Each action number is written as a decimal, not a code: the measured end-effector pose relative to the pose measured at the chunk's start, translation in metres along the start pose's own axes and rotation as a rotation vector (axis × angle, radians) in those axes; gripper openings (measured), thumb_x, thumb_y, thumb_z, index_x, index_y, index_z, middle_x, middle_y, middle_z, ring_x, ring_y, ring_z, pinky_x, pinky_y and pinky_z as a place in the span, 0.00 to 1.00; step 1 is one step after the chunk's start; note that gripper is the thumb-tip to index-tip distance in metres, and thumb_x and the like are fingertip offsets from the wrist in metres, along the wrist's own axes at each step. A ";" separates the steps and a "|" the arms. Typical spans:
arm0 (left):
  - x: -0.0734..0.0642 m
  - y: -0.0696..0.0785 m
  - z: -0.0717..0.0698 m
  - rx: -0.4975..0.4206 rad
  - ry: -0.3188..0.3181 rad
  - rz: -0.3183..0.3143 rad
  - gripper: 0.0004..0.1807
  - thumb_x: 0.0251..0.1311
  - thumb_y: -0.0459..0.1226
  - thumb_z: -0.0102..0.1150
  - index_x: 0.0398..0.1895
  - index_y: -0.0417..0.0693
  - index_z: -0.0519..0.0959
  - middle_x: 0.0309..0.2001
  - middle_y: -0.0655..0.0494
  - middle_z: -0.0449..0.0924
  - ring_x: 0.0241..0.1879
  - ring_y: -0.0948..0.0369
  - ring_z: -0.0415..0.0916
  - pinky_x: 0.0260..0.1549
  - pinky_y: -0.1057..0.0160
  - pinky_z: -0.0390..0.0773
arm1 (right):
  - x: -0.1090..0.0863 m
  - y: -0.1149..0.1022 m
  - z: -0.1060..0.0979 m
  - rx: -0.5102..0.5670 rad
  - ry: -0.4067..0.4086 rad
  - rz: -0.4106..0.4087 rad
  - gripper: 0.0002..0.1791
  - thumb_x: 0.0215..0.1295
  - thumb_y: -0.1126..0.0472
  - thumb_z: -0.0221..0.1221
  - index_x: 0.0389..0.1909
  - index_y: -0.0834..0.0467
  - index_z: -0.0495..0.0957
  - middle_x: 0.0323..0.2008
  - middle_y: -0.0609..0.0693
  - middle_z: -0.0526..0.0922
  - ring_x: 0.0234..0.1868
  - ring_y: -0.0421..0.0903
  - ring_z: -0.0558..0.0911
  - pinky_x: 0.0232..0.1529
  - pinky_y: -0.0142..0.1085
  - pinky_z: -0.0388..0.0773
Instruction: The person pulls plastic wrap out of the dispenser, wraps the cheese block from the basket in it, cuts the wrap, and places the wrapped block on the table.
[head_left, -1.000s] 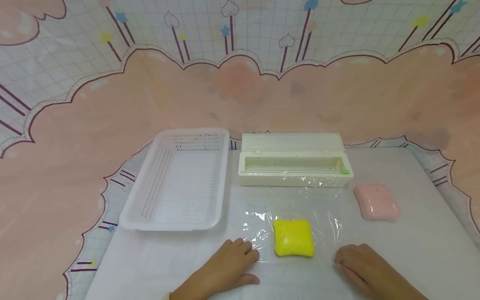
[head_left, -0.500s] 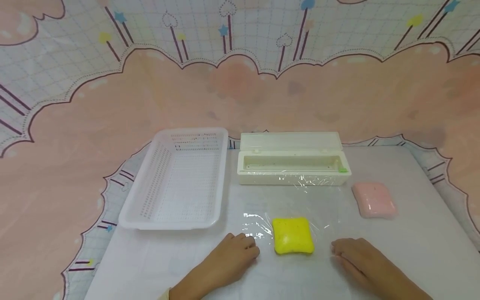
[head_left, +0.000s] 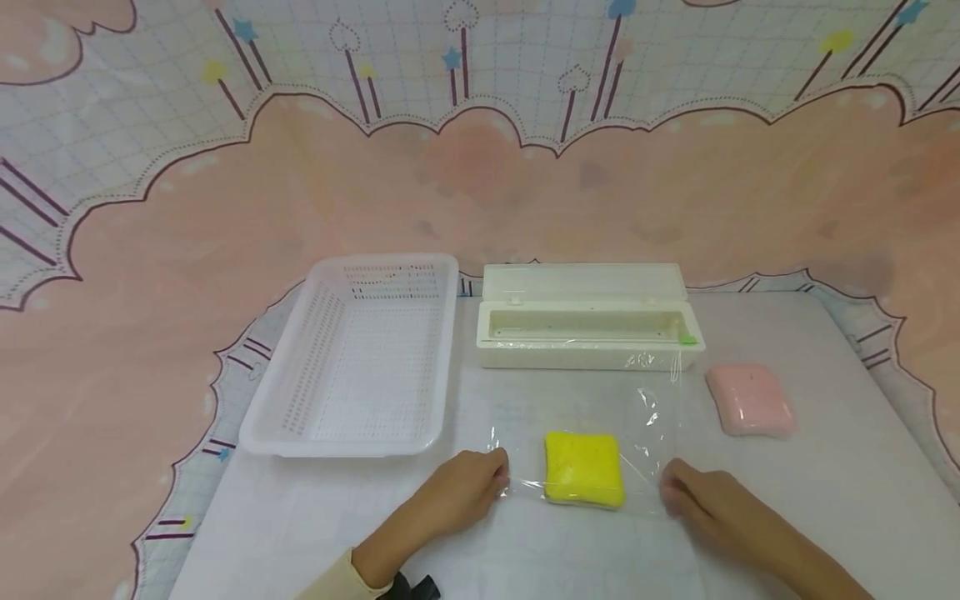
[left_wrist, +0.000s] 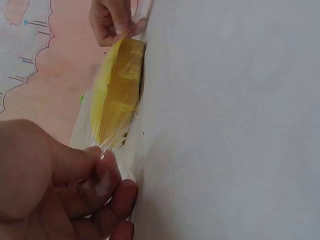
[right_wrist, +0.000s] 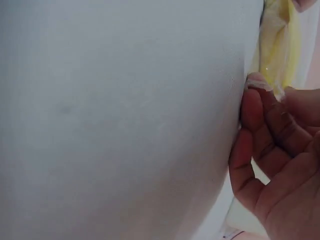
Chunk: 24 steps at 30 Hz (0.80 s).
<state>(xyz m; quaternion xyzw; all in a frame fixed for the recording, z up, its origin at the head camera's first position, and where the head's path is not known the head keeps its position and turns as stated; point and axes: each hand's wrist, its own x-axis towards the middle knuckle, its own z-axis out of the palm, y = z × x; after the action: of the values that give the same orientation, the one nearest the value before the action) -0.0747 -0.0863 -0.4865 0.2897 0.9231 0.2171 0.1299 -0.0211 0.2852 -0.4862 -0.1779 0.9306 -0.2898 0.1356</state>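
A sheet of clear plastic wrap point(head_left: 517, 400) runs from the long cream dispenser box point(head_left: 585, 358) toward me. On it lies a yellow, pillow-shaped block point(head_left: 583, 469). My left hand point(head_left: 467, 490) pinches the wrap's near left corner between thumb and forefinger, as the left wrist view shows. At the near right corner, my right hand point(head_left: 708, 500) pinches the wrap too; its thumb and fingertips point(right_wrist: 257, 80) close on the film in the right wrist view. Seen from the left wrist, the film stretches over the yellow block point(left_wrist: 117, 90) between both hands.
A white perforated basket point(head_left: 348, 450) stands on the left. To the right lies a pink pillow-shaped block point(head_left: 752, 400) with a glossy surface. The dispenser's lid point(head_left: 585, 283) is raised, and a small green cutter point(head_left: 687, 340) sits at its right end. A patterned cloth point(head_left: 450, 183) hangs behind.
Both hands have gone from resting on the wrap's near corners to pinching them. The near edge of the film is now lifted and its creases have shifted. The yellow block stays in place.
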 end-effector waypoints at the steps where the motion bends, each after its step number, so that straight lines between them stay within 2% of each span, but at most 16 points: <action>1: 0.002 -0.001 0.001 -0.021 0.009 -0.029 0.05 0.68 0.38 0.62 0.34 0.54 0.77 0.22 0.68 0.72 0.23 0.69 0.67 0.24 0.70 0.69 | 0.002 0.000 0.000 0.003 -0.014 0.009 0.04 0.77 0.55 0.56 0.39 0.45 0.72 0.23 0.30 0.71 0.27 0.28 0.70 0.30 0.27 0.68; 4: 0.007 -0.002 0.005 -0.027 0.055 -0.089 0.05 0.65 0.39 0.65 0.32 0.56 0.79 0.21 0.68 0.70 0.22 0.69 0.66 0.21 0.70 0.66 | 0.008 0.000 0.001 0.001 -0.057 0.037 0.05 0.73 0.56 0.60 0.36 0.44 0.74 0.21 0.32 0.70 0.26 0.29 0.70 0.28 0.28 0.67; 8: 0.010 0.000 0.006 0.014 0.078 -0.102 0.06 0.61 0.37 0.66 0.29 0.57 0.79 0.22 0.68 0.70 0.23 0.68 0.66 0.21 0.68 0.66 | 0.012 0.001 0.001 -0.008 -0.092 0.050 0.07 0.69 0.55 0.64 0.33 0.42 0.76 0.21 0.32 0.70 0.26 0.29 0.70 0.29 0.28 0.68; 10: 0.009 0.001 0.005 -0.008 0.080 -0.123 0.05 0.59 0.36 0.66 0.32 0.56 0.80 0.25 0.66 0.72 0.26 0.67 0.68 0.23 0.68 0.67 | 0.011 0.004 0.000 -0.007 -0.076 0.037 0.06 0.68 0.54 0.65 0.33 0.41 0.77 0.23 0.32 0.72 0.28 0.29 0.71 0.30 0.28 0.70; 13: 0.006 0.002 0.002 -0.040 0.101 -0.180 0.06 0.59 0.35 0.66 0.38 0.53 0.81 0.32 0.63 0.75 0.30 0.65 0.71 0.28 0.66 0.71 | 0.007 0.009 -0.003 0.007 -0.043 0.058 0.03 0.69 0.50 0.65 0.38 0.41 0.80 0.28 0.30 0.76 0.31 0.29 0.72 0.33 0.28 0.73; 15: 0.001 0.005 0.000 -0.007 0.143 -0.174 0.09 0.60 0.36 0.67 0.43 0.51 0.81 0.37 0.60 0.77 0.34 0.63 0.74 0.33 0.64 0.75 | 0.002 0.010 -0.006 0.010 -0.002 0.074 0.06 0.69 0.50 0.64 0.44 0.43 0.82 0.31 0.30 0.78 0.33 0.28 0.72 0.35 0.28 0.75; 16: -0.002 0.007 0.000 0.044 0.166 -0.144 0.10 0.61 0.36 0.67 0.45 0.50 0.81 0.39 0.58 0.78 0.36 0.61 0.75 0.34 0.62 0.76 | 0.000 0.009 -0.006 -0.001 0.034 0.068 0.07 0.69 0.51 0.64 0.45 0.44 0.82 0.34 0.30 0.79 0.33 0.28 0.73 0.35 0.28 0.76; 17: -0.005 0.011 0.000 0.107 0.185 -0.100 0.12 0.61 0.37 0.66 0.47 0.50 0.81 0.42 0.57 0.79 0.39 0.60 0.77 0.35 0.61 0.78 | -0.002 0.007 -0.006 -0.058 0.070 0.052 0.09 0.68 0.51 0.65 0.47 0.43 0.82 0.37 0.30 0.80 0.35 0.28 0.74 0.37 0.29 0.78; 20: -0.014 0.029 0.003 0.340 0.238 0.119 0.18 0.64 0.41 0.65 0.57 0.55 0.80 0.55 0.54 0.80 0.52 0.56 0.79 0.42 0.59 0.80 | -0.004 -0.003 -0.002 -0.280 0.203 -0.151 0.18 0.62 0.53 0.70 0.53 0.39 0.81 0.47 0.33 0.82 0.45 0.32 0.78 0.45 0.34 0.81; 22: -0.017 0.042 0.007 0.476 0.221 0.251 0.22 0.66 0.44 0.64 0.63 0.62 0.78 0.65 0.57 0.76 0.62 0.55 0.75 0.48 0.57 0.80 | -0.002 -0.013 0.003 -0.456 0.274 -0.314 0.26 0.57 0.51 0.72 0.57 0.32 0.79 0.57 0.33 0.81 0.55 0.36 0.79 0.50 0.39 0.81; 24: -0.016 0.051 0.012 0.553 0.169 0.334 0.27 0.67 0.45 0.62 0.69 0.69 0.74 0.73 0.59 0.69 0.71 0.55 0.68 0.55 0.53 0.79 | 0.004 -0.022 0.006 -0.560 0.291 -0.471 0.32 0.55 0.49 0.74 0.62 0.30 0.78 0.64 0.36 0.79 0.61 0.41 0.77 0.50 0.42 0.80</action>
<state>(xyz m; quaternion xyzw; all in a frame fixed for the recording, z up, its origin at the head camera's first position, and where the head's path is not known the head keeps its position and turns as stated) -0.0336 -0.0543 -0.4710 0.4423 0.8943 -0.0001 -0.0682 -0.0168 0.2637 -0.4791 -0.3736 0.9169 -0.0700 -0.1216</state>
